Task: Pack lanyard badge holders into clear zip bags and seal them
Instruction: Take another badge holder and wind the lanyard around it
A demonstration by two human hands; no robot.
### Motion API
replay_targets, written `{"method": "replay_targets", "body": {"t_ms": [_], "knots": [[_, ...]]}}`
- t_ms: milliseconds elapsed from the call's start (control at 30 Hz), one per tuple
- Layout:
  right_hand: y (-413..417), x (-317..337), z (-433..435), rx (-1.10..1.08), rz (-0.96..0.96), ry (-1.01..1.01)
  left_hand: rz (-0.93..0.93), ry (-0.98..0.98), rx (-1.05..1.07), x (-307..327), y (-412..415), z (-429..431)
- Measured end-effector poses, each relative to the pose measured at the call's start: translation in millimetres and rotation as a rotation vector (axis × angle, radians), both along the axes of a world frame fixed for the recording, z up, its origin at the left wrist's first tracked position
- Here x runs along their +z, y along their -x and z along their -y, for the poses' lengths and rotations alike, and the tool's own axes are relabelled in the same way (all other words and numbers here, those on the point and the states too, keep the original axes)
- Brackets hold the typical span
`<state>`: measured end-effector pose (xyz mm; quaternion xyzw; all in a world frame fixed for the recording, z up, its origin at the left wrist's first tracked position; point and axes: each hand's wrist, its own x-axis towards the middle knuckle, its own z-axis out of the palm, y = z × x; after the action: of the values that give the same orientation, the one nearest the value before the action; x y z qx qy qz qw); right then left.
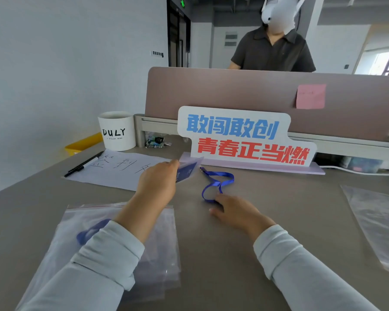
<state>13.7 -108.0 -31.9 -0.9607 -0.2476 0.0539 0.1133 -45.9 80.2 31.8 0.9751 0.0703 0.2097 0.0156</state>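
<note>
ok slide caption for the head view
Left hand holds a badge holder while the right hand touches the blue lanyard beside clear zip bags.

Soft, even daylight fills the office, brightest at a blown-out window (381, 61) far right. The grey desk (279, 198) carries only faint, diffuse shadows, one beneath the right hand (238, 212). The badge holder (186, 173) in the left hand (160, 178) smears with motion blur. A dull sheen lies on the clear zip bags (162, 243) near left. Wide-angle distortion bows the desk edges and the partition (234, 90); the far room looks soft.
</note>
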Motion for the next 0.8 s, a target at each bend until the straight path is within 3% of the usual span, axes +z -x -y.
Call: {"method": "replay_targets", "body": {"t_ms": [167, 367, 533, 800], "knots": [[7.3, 13.0, 28.0, -0.045, 0.093, 0.097, 0.004, 0.007, -0.045, 1.2, 2.8, 16.8], [33.3, 11.1, 66.7, -0.166, 0.123, -0.081, 0.021, 0.02, -0.112, 1.2, 12.7, 40.9], [62.2, 9.6, 96.4, -0.284, 0.108, -0.105, 0.057, 0.072, -0.192, 3.4, 28.5, 70.4], [100.6, 19.8, 152.4, -0.602, 0.05, 0.273, 0.135, 0.217, -0.266, -11.1, 43.2, 100.7]]}}
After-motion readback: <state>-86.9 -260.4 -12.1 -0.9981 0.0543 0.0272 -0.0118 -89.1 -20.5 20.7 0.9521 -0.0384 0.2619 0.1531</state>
